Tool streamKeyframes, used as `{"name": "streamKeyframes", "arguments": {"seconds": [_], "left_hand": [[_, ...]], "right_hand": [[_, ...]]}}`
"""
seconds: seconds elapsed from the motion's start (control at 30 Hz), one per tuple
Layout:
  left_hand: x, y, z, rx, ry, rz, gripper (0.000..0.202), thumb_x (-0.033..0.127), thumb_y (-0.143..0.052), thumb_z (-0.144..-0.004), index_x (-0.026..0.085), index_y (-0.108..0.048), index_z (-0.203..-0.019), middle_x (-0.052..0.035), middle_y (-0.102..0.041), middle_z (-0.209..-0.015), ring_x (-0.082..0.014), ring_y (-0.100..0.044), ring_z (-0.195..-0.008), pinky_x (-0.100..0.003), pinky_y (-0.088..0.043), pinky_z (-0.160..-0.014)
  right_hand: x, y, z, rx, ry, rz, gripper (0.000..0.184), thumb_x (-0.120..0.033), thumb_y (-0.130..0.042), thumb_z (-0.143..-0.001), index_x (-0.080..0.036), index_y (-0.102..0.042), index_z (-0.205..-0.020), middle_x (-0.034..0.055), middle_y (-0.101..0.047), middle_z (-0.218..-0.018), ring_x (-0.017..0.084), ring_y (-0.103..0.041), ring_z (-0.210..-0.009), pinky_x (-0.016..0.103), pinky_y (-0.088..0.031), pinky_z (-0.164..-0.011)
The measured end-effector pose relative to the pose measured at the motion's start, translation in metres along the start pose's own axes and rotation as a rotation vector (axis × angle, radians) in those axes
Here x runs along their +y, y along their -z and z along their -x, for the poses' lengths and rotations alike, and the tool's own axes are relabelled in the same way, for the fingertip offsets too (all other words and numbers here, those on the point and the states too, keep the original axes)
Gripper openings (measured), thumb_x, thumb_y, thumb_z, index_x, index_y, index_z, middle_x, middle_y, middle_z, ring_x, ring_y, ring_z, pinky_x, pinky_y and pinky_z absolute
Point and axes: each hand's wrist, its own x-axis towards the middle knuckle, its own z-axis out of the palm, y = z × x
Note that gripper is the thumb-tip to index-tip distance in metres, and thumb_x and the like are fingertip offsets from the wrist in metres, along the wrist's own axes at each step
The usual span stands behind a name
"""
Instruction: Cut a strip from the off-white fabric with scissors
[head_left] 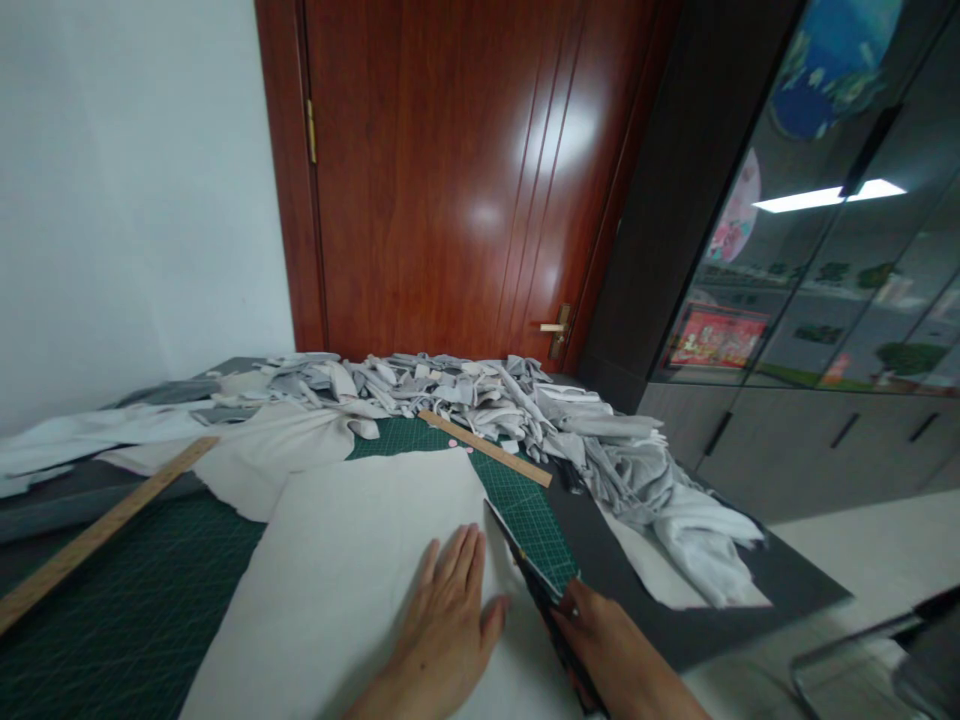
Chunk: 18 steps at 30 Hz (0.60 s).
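Before the door [435, 180], left hand [445, 622] lies palm-down on cloth [330, 560].

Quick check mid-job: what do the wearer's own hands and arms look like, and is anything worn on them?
Left hand and right hand are both bare: no gloves, rings or watch show. The left has slim fingers and a small spot near the wrist. No sleeve shows on either arm within frame.

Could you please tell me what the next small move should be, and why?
I'd probably ease the scissors along the right edge of the white cloth: the right hand holds them there, and the left hand lies flat on the cloth, seemingly steadying it.
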Motion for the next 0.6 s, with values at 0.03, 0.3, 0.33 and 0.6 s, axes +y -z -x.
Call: {"name": "streamKeyframes", "arguments": {"seconds": [0.03,0.3,0.33,0.6], "left_hand": [[0.0,0.0006,-0.0001,-0.003,-0.002,-0.002,0.068,0.051,-0.024,-0.099,0.004,-0.028,-0.148,-0.0128,-0.018,-0.155,-0.0291,-0.017,-0.144,-0.056,-0.021,-0.118],[0.0009,0.0021,-0.0003,-0.021,0.007,-0.032,0.069,0.053,-0.02,-0.099,0.006,-0.025,-0.149,-0.0113,-0.014,-0.156,-0.0277,-0.014,-0.145,-0.054,-0.019,-0.118],[0.0007,0.0016,-0.0003,-0.016,0.007,-0.034,0.069,0.053,-0.019,-0.099,0.006,-0.025,-0.149,-0.0112,-0.015,-0.156,-0.0276,-0.014,-0.145,-0.054,-0.019,-0.118],[-0.0004,0.0016,0.0005,-0.012,0.001,-0.004,0.07,0.053,-0.019,-0.099,0.004,-0.024,-0.148,-0.0125,-0.016,-0.155,-0.0283,-0.015,-0.145,-0.055,-0.019,-0.118]], "right_hand": [[-0.0001,0.0003,0.0,-0.002,-0.001,0.001,0.024,-0.034,-0.043,-0.09,-0.019,-0.062,-0.09,0.009,-0.072,-0.082,0.023,-0.069,-0.08,0.027,-0.046,-0.066],[-0.0007,0.001,0.0004,-0.004,-0.019,0.022,0.021,-0.03,-0.042,-0.09,-0.019,-0.06,-0.088,0.0081,-0.071,-0.079,0.023,-0.07,-0.079,0.026,-0.046,-0.066],[-0.0003,0.0009,0.0005,0.0,-0.018,0.02,0.02,-0.03,-0.042,-0.09,-0.019,-0.06,-0.087,0.0075,-0.071,-0.077,0.023,-0.07,-0.079,0.026,-0.046,-0.065],[0.0045,0.0004,0.0003,-0.014,0.001,0.003,0.017,-0.025,-0.041,-0.089,-0.018,-0.056,-0.087,0.0091,-0.07,-0.08,0.02,-0.067,-0.066,0.026,-0.044,-0.057]]}}
